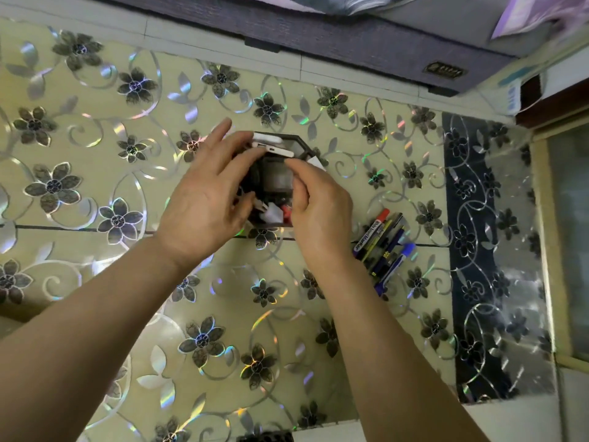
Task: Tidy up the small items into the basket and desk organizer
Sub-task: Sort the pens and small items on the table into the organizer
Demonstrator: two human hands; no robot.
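Observation:
A black desk organizer [298,142] stands on the floral floor in the middle of the view. White flat items [273,147] rest across its top, and small white and red bits [274,213] show in its near compartment. My left hand [207,193] is spread against the organizer's left side, its fingertips touching the white items. My right hand [318,202] pinches at the organizer's right rim, and its fingers hide what they grip. A pile of pens and a whiteboard marker [384,242] lies on the floor just right of my right wrist.
A purple-grey bed base [318,43] runs along the top of the view. A dark patterned strip [484,250] and a wooden-edged panel [548,234] stand to the right. A dark object [264,437] peeks in at the bottom edge.

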